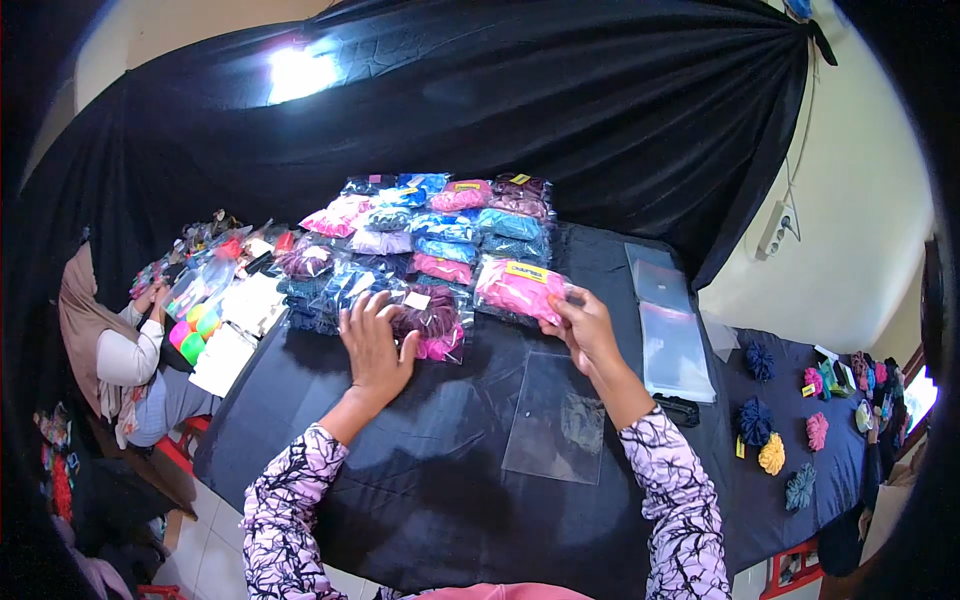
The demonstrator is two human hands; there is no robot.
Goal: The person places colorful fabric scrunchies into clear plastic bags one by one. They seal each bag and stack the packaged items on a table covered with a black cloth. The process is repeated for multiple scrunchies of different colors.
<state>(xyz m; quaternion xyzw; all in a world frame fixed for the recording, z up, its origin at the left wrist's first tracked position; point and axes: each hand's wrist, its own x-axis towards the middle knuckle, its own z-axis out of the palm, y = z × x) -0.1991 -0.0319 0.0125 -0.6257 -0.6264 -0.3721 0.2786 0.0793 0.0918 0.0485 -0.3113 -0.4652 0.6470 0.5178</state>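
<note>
My right hand point(585, 326) grips the lower right corner of a clear plastic bag of pink fabric point(521, 289) with a yellow label. The bag is at the near right edge of rows of similar bags of folded fabric, such as a light blue one point(510, 223). My left hand point(371, 341), fingers spread, is over a bag of dark blue fabric point(356, 281) and beside a bag of maroon fabric point(431, 311); whether it touches them I cannot tell. A flat clear plastic sleeve point(551, 450) lies on the black cloth-covered table point(420, 480).
Stacked clear plastic bags point(675, 356) lie at the table's right, by a black case point(677, 410). Fabric scrunchies, one yellow point(772, 454), sit on a second table. A seated person point(120, 345) is at the left, near colourful cups point(193, 347) and white sheets point(225, 360).
</note>
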